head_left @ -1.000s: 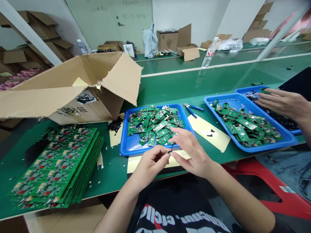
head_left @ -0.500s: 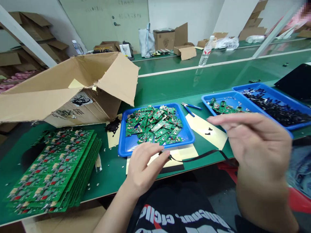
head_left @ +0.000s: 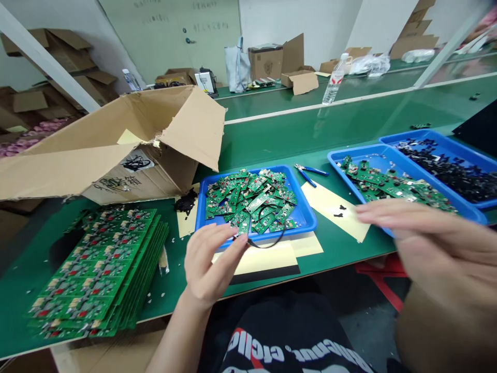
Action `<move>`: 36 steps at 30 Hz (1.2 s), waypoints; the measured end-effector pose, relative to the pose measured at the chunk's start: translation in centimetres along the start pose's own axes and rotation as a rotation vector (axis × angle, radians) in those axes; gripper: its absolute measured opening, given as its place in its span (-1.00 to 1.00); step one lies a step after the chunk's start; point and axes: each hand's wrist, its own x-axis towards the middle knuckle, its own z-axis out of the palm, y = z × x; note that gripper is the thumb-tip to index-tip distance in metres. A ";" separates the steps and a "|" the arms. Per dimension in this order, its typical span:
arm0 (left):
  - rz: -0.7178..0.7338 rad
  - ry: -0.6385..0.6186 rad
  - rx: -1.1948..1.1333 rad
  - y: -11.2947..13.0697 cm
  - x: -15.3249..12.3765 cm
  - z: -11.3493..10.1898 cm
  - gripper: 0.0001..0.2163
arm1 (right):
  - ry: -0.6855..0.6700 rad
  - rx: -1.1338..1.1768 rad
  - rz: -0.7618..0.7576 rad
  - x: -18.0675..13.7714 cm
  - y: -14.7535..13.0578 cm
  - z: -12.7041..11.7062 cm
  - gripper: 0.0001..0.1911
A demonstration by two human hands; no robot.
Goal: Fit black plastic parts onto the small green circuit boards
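My left hand [head_left: 212, 259] is in front of the middle blue tray [head_left: 310, 220], its thumb and fingers pinched on one end of a thin black strip [head_left: 280, 237]. From there the strip curls up over the tray's near edge, its other end loose. Small green circuit boards [head_left: 256, 199] lie heaped in that tray. Off to the right, my right hand [head_left: 435, 243] is raised and somewhat blurred, fingers stretched forward with nothing visible in them. It covers part of the right-hand tray [head_left: 471, 213] of boards. Yellow paper sheets [head_left: 267, 259] lie below the strip.
Stacked green board panels [head_left: 101, 269] stand at the left, behind them an open cardboard box [head_left: 143, 150]. Blue-handled cutters [head_left: 310, 173] lie beyond yellow paper [head_left: 330, 207] bearing black scraps. Another blue tray [head_left: 446, 166] holds black parts. A water bottle [head_left: 336, 80] stands at the back.
The black strip was stretched toward my right hand; now it is curled, its right end free. My left hand has moved slightly left, and my right hand to the right. The view has shifted a little.
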 end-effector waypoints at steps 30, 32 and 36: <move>-0.009 -0.067 -0.099 1.8 -0.6 1.0 -0.67 | -0.532 1.127 0.772 2.3 -1.0 9.7 -0.88; -0.029 -0.071 -0.105 1.8 -0.6 1.0 -0.67 | -0.546 1.107 0.775 2.4 -0.9 9.7 -0.85; -0.042 -0.094 -0.132 1.8 -0.7 1.1 -0.68 | -0.562 1.083 0.787 2.2 -0.7 10.0 -0.81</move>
